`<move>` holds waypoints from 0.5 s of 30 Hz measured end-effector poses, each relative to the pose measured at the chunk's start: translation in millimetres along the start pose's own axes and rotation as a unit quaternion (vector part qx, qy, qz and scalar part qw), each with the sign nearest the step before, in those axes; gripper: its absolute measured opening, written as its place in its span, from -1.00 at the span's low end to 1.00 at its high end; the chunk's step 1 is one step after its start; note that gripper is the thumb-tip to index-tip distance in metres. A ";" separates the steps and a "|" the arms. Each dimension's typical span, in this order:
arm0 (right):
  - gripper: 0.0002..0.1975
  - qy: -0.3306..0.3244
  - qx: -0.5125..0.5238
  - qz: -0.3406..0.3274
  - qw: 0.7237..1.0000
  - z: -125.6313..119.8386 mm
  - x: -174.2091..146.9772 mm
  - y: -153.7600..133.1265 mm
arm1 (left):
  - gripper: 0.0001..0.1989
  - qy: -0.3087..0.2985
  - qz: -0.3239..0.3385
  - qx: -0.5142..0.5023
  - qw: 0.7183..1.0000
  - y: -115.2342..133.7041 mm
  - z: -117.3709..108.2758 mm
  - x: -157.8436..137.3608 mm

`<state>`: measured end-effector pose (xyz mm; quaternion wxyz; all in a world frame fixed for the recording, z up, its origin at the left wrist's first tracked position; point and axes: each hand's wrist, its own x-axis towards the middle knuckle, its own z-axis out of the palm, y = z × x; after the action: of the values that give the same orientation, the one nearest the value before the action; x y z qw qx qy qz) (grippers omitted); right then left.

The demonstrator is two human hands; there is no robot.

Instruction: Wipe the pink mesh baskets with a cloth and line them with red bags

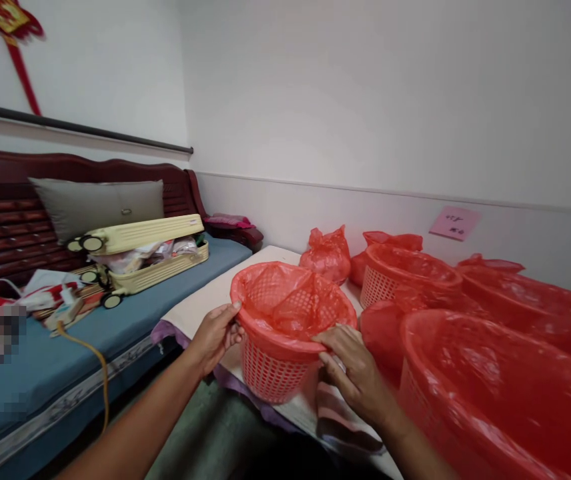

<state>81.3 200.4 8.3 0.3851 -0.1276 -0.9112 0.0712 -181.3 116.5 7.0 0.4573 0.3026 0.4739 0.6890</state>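
Note:
A round red plastic basket (278, 373) with lattice walls stands near the edge of a cloth-covered surface (200, 317). Inside it hangs a thin red plastic bag (285, 293), its edge folded out over the rim. My left hand (220, 333) pinches the bag and rim at the left side, thumb on top. On the near right side, my right hand (348, 360) grips the same rim, thumb outside and fingers over the top. Both hands are closed on the bag's folded edge. The basket's far lower side is hidden.
More lined red baskets (415, 267) crowd the right side, a large one (505, 387) closest. A tied red bag (325, 253) sits behind. At left, a part-open cream suitcase (150, 233) lies on a blue bed (140, 333), with a yellow cable (100, 363) hanging down.

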 end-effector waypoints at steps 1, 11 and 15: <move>-0.83 0.002 -0.003 0.002 1.000 -0.4 -1.8 0.8 | -0.67 -0.003 0.000 0.004 1.000 -0.3 0.7 0.0; -0.81 0.012 -0.029 0.004 1.000 12.9 -16.1 -32.1 | -0.74 0.149 0.223 0.132 0.954 39.9 -19.3 -35.4; -0.82 0.025 -0.035 0.015 0.999 23.7 -20.9 -46.9 | -0.84 -0.046 0.219 0.333 0.916 60.5 21.3 -33.1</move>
<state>69.9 148.8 -11.8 0.4021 -0.1559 -0.9013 0.0419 -170.8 86.1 71.6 0.1893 0.5649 0.5761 0.5596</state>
